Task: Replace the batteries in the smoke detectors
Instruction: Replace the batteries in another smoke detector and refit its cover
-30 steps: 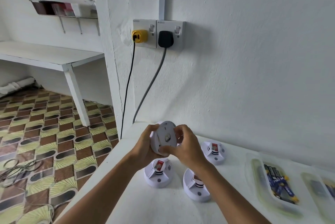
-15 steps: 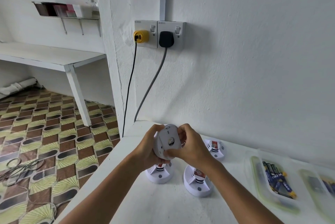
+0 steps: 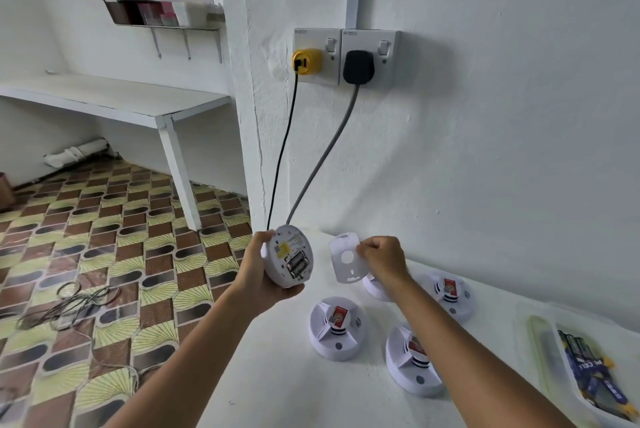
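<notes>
White counter [image 3: 277,375] against white wall, patterned floor to left. My left hand [image 3: 258,275] grips smoke detector [image 3: 289,261] raised above counter edge, open back facing me — two batteries [image 3: 297,263] seated inside. My right hand [image 3: 382,259] pinches detached back cover [image 3: 346,259] between curled fingers [image 3: 363,251], just beside detector, not touching it. Three more detectors [image 3: 337,329] sit on counter below my hands. Clear tray [image 3: 540,358] of batteries at right. Yellow plug [image 3: 306,62] and black plug [image 3: 358,67] in wall sockets above.
</notes>
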Available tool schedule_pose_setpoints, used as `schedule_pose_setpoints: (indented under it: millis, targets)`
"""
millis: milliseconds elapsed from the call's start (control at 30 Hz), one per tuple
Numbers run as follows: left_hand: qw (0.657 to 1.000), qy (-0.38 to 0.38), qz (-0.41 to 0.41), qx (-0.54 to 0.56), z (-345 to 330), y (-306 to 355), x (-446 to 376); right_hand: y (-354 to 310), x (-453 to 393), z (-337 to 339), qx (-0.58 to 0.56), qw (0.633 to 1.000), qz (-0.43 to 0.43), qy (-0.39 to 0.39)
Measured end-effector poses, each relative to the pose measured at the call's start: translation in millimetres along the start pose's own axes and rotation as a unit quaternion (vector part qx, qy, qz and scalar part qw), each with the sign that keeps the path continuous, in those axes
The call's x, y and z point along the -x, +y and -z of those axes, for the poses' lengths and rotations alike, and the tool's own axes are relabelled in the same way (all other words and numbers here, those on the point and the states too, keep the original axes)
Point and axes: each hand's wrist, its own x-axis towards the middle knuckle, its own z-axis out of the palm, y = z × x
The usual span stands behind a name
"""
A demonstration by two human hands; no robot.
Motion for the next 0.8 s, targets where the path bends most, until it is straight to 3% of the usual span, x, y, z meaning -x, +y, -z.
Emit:
schedule_pose_setpoints:
  millis: [167, 400, 500, 667, 800]
  targets:
    - [1.000, 0.002, 0.001, 0.017, 18.2, 4.0, -6.0, -2.5, -36.8, -47.2, 0.197, 0.973, -0.023, -0.118]
    - [1.000, 0.017, -0.012, 0.022, 36.4, 14.6, -8.3, -7.1, -41.5, -79.0, 0.320, 0.938, 0.049, -0.125]
    - [0.999, 0.017, -0.019, 0.027, 37.0, 16.4, -7.6, -17.4, -33.7, -76.9, 0.268, 0.952, 0.063, -0.137]
    - [0.999, 0.005, -0.015, 0.036, 10.8, 3.7, -6.6, -24.8, -0.2, -39.3, 0.070, 0.981, 0.094, -0.152]
    - [0.999, -0.016, 0.001, 0.038, -37.6, -16.9, -5.2, -17.9, 19.9, 9.6, 0.032, 0.981, 0.114, -0.156]
